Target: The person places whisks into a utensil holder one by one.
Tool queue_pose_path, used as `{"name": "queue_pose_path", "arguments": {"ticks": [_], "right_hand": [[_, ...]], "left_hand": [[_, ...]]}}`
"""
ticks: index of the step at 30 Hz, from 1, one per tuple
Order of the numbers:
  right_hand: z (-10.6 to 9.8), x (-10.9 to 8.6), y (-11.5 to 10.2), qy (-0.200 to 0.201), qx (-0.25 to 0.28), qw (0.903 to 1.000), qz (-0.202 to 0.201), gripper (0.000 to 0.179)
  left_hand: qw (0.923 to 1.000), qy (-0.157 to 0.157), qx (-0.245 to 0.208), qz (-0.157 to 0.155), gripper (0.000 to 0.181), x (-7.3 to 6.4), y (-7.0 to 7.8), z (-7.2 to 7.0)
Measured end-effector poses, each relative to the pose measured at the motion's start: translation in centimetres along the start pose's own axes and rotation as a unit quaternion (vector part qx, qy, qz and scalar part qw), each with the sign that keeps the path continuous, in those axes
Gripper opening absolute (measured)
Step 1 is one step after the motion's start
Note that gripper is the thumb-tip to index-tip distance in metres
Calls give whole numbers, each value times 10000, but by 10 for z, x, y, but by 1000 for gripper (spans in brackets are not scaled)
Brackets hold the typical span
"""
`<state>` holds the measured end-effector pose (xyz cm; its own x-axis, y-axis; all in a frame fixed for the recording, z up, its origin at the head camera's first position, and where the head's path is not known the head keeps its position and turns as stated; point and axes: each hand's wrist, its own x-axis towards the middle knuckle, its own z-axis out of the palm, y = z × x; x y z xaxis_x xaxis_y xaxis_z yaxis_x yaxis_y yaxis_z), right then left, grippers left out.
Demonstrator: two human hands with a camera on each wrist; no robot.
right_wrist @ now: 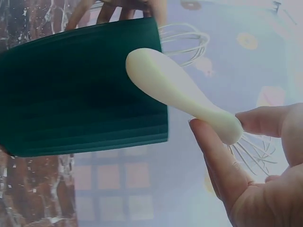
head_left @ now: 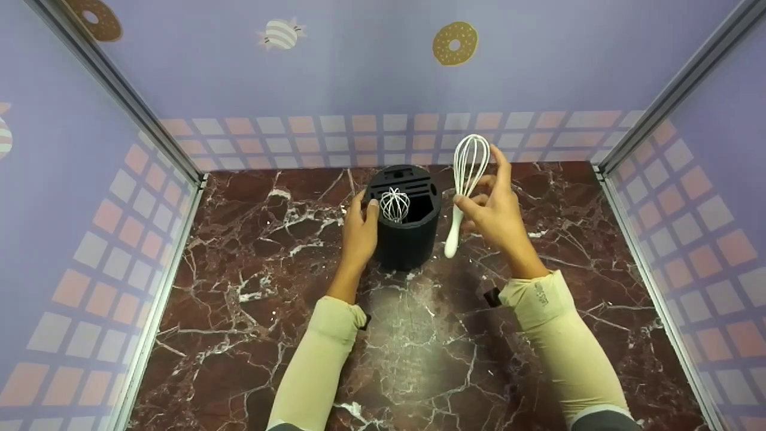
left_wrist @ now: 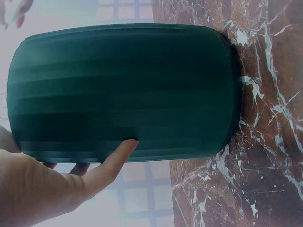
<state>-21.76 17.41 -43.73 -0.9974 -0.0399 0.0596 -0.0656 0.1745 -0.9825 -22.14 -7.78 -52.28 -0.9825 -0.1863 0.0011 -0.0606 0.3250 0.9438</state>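
A dark, round utensil holder (head_left: 407,242) with a slotted top stands upright on the marbled surface. My left hand (head_left: 360,230) grips its left side, thumb at the rim; in the left wrist view, the fingers (left_wrist: 111,165) lie against its ribbed wall. One whisk (head_left: 395,205) is in the holder's front opening, its wire loops showing above the rim. To the right of the holder, my right hand (head_left: 497,206) pinches a second whisk (head_left: 453,233) where the white handle meets the wires. That whisk is held wires up, with its handle (right_wrist: 165,78) pointing down, apart from the surface.
A dark red marbled tabletop (head_left: 251,347) lies under the holder. Purple panels with pink and white squares (head_left: 395,137) enclose the back and both sides, with metal rails (head_left: 649,263) along the edges. Each sleeve cuff has a small black piece (head_left: 492,297) beside it.
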Motion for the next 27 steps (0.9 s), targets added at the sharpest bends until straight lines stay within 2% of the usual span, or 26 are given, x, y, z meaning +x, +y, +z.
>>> {"name": "queue_pose_path", "arguments": {"ticks": [3, 11, 18, 21, 27], "right_hand": [[2, 1, -10, 52, 89, 9999, -91, 111], [7, 7, -22, 239, 46, 9975, -666, 117], [17, 12, -25, 537, 197, 9957, -729, 119], [21, 13, -24, 713, 449, 9932, -807, 118], [27, 18, -20, 1022, 605, 9840, -1326, 114]], "left_hand": [[10000, 0, -36, 13, 54, 1, 0, 0], [9999, 83, -45, 46, 53, 1, 0, 1], [9998, 139, -81, 73, 51, 2, -1, 1], [9998, 171, -79, 59, 50, 2, -1, 1], [9998, 155, -85, 53, 50, 1, 0, 1]]}}
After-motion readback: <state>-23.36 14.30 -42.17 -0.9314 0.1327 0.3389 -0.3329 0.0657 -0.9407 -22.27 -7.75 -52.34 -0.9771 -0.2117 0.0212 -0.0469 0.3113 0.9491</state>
